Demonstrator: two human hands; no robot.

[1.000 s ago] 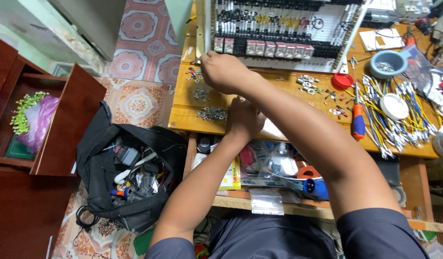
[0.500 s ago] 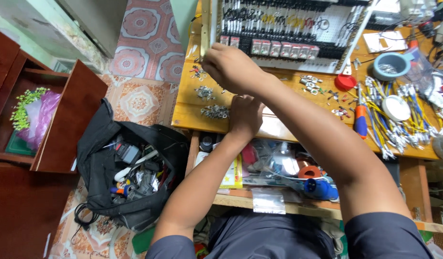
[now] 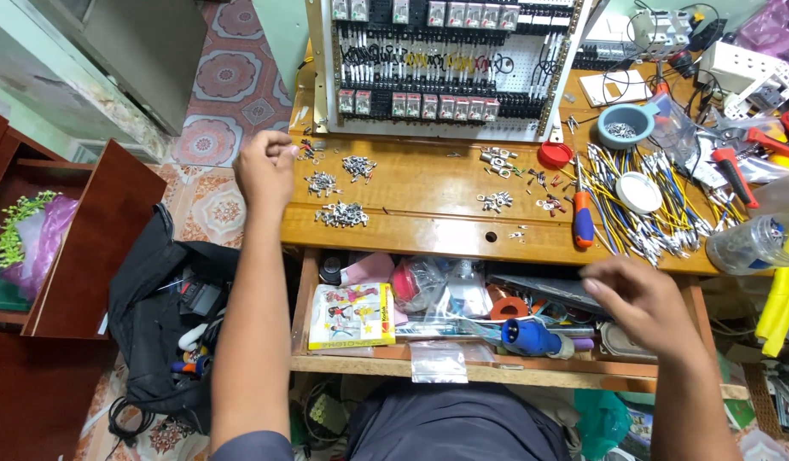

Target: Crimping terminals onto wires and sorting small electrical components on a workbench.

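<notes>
Wooden worktop (image 3: 428, 183) carrying an upright relay panel (image 3: 445, 68) at its far edge, with an open drawer (image 3: 462, 367) of mixed clutter below its near edge. The left hand (image 3: 264, 166), its grip closed to a loose fist at the worktop's left edge, seems to pinch something small; what, if anything, cannot be told. Just right of that grip lie heaps of small metal terminals (image 3: 341, 213), apart from it. The right hand (image 3: 637, 303) hovers over the drawer, grip half-curled and apart, empty, nearest a flat dark case (image 3: 544, 290) just left of it and a blue plug (image 3: 531, 337) slightly nearer the body. The terminals look light, stiff and slippery, likely best pinched singly by the barrel between thumb and fingertip.
</notes>
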